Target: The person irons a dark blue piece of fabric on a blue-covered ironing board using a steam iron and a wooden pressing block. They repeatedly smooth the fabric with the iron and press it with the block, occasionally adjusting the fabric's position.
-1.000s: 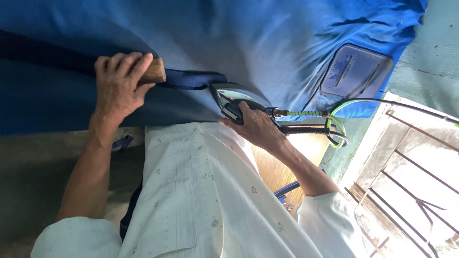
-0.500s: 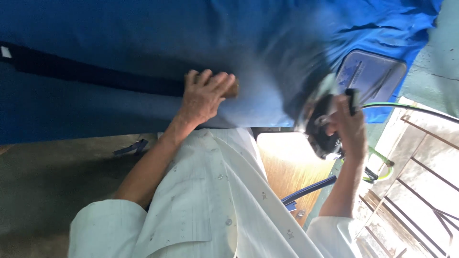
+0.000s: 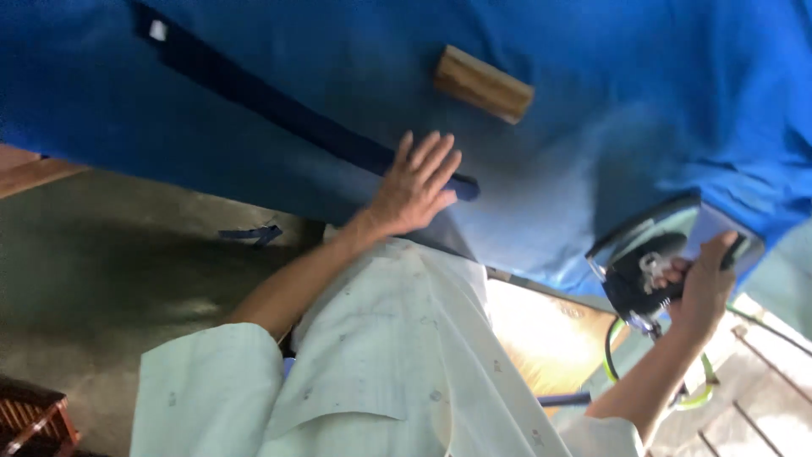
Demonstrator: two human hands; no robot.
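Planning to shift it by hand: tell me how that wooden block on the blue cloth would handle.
The wooden block looks stiff and solid, probably light. Its flat sides suggest sliding, not rolling. The blue cloth beneath may bunch if pushed.

Blue cloth-covered table (image 3: 254, 68): dark navy strip (image 3: 279, 106) at 10 o'clock, wooden block (image 3: 484, 83) at 12, iron (image 3: 655, 262) at 4.
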